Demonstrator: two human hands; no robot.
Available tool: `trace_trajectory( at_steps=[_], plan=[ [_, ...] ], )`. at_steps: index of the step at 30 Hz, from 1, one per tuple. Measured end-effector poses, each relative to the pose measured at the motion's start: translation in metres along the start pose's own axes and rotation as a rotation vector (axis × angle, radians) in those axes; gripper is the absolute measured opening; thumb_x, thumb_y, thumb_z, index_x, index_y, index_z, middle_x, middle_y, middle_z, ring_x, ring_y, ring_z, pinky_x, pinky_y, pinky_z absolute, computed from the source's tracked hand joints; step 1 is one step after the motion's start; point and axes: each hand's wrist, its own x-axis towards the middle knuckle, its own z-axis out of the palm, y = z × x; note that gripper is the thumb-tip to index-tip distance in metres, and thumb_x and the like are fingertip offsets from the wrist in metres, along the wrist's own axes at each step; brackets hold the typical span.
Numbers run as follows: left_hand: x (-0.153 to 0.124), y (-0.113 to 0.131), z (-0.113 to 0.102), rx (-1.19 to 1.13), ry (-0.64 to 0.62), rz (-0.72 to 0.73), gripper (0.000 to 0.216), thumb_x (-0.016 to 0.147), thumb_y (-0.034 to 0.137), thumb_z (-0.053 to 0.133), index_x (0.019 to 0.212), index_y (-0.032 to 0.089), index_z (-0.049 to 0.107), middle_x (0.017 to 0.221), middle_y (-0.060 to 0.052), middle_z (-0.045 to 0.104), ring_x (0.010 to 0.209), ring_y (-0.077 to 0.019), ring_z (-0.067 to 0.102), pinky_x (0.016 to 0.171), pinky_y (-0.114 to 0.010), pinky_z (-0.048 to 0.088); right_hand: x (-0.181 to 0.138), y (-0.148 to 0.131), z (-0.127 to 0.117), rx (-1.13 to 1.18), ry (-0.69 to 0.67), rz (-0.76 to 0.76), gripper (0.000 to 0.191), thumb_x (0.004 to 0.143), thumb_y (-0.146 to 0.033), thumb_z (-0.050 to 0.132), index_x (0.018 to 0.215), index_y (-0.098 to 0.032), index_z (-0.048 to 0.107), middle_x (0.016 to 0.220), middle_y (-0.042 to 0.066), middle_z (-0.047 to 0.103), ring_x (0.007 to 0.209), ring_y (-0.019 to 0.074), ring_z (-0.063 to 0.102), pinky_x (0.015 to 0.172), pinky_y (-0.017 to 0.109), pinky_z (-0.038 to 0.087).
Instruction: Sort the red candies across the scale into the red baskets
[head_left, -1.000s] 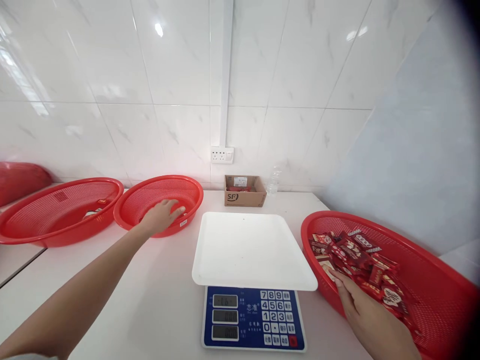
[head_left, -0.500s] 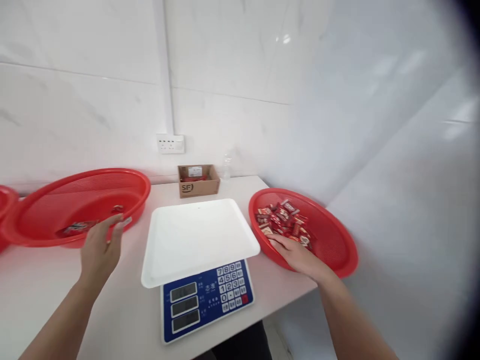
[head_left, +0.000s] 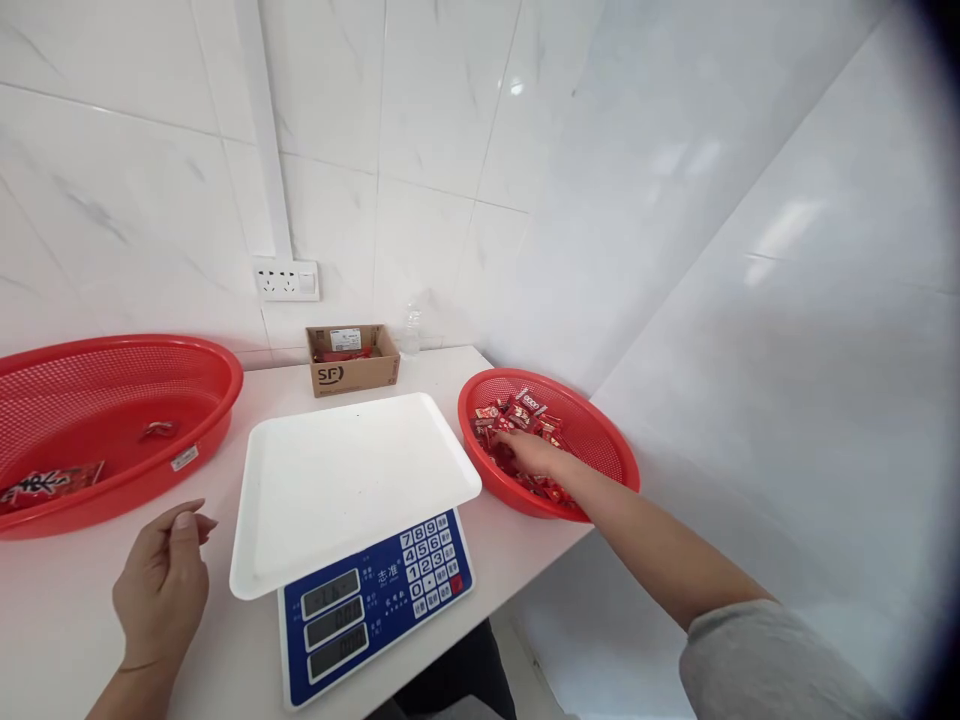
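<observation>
My right hand (head_left: 525, 452) reaches into the right red plastic basket (head_left: 600, 440), its fingers curled down around some red wrapped candies (head_left: 531, 404); the fingertips are partly hidden among them. Over the table, left of the scale, my left hand (head_left: 166, 575) is loosely closed, thumb against the bent fingers, and nothing shows in it. Between the hands stands a blue digital scale (head_left: 375, 600) with a bare white weighing tray (head_left: 352, 480) on top. Its displays are lit, but the digits are hard to read.
A larger red basket (head_left: 217, 400) at the left holds a red printed packet (head_left: 52, 487) and a small wrapped piece (head_left: 159, 429). Against the wall are an SF cardboard box (head_left: 356, 376), a clear bottle (head_left: 412, 330) and a socket (head_left: 286, 280). A wall closes off the right side.
The view has swung right, so things sit further left. My left hand has drawn back from the left basket's rim and curled closed. My right hand has moved deeper into the candies.
</observation>
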Motion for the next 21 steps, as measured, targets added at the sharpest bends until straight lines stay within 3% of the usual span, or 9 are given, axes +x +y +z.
trace_trajectory(
  at_steps=[7, 13, 17, 21],
  plan=[
    [0.002, 0.003, 0.0, -0.031, -0.04, -0.02, 0.032, 0.08, 0.043, 0.039, 0.096, 0.024, 0.059, 0.08, -0.001, 0.062, 0.077, -0.021, 0.061, 0.084, -0.038, 0.046, 0.007, 0.022, -0.029, 0.237, 0.152, 0.176, 0.032, 0.091, -0.033, 0.055, 0.119, -0.018, 0.056, 0.118, 0.008, 0.059, 0.096, 0.0191, 0.061, 0.081, 0.04, 0.053],
    [0.0, 0.005, -0.002, -0.063, -0.048, -0.026, 0.031, 0.081, 0.043, 0.041, 0.096, 0.024, 0.06, 0.077, 0.0, 0.061, 0.072, -0.0188, 0.06, 0.075, -0.034, 0.047, 0.004, 0.017, -0.039, 0.465, 0.279, 0.223, 0.031, 0.09, -0.03, 0.057, 0.118, -0.017, 0.055, 0.107, 0.006, 0.063, 0.082, 0.0155, 0.064, 0.071, 0.034, 0.055],
    [0.0, 0.006, -0.004, -0.114, -0.044, -0.021, 0.031, 0.083, 0.044, 0.041, 0.096, 0.023, 0.06, 0.076, 0.001, 0.061, 0.069, -0.0168, 0.059, 0.07, -0.031, 0.047, 0.002, -0.012, -0.042, 0.656, 0.351, 0.104, 0.04, 0.084, -0.025, 0.06, 0.122, -0.022, 0.048, 0.106, 0.005, 0.067, 0.079, 0.0151, 0.067, 0.068, 0.028, 0.056],
    [0.0, 0.005, -0.004, -0.154, -0.055, -0.008, 0.032, 0.084, 0.045, 0.041, 0.096, 0.021, 0.059, 0.075, 0.0, 0.06, 0.067, -0.0161, 0.058, 0.07, -0.03, 0.048, -0.01, -0.07, -0.034, 0.791, 0.199, -0.106, 0.031, 0.082, -0.031, 0.062, 0.109, -0.019, 0.056, 0.106, 0.008, 0.069, 0.088, 0.0186, 0.068, 0.071, 0.03, 0.057]
  ],
)
